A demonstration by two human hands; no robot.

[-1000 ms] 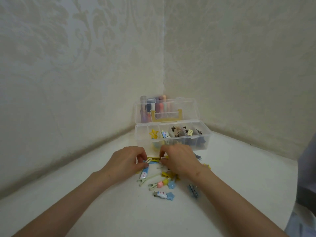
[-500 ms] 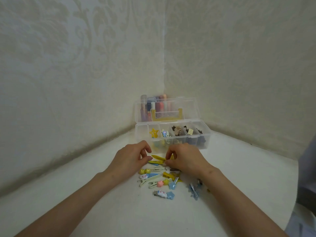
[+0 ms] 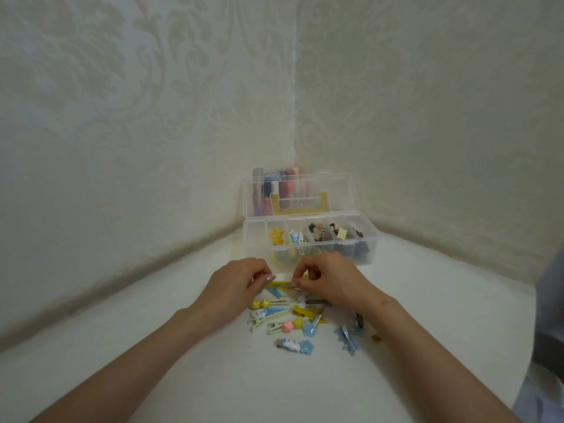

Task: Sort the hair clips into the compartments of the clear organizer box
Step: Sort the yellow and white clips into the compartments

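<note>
While my left hand point(image 3: 236, 283) and right hand point(image 3: 331, 279) pinch a yellow hair clip point(image 3: 282, 283) by its ends, I judge I'm untangling it.

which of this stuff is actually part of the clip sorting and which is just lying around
Part of the job: clear organizer box, star clip and others in its compartments, loose clips on the table, yellow clip pinched by left hand and right hand.
Just lying about: tubes behind the open lid, grey cloth at the right edge.
</note>
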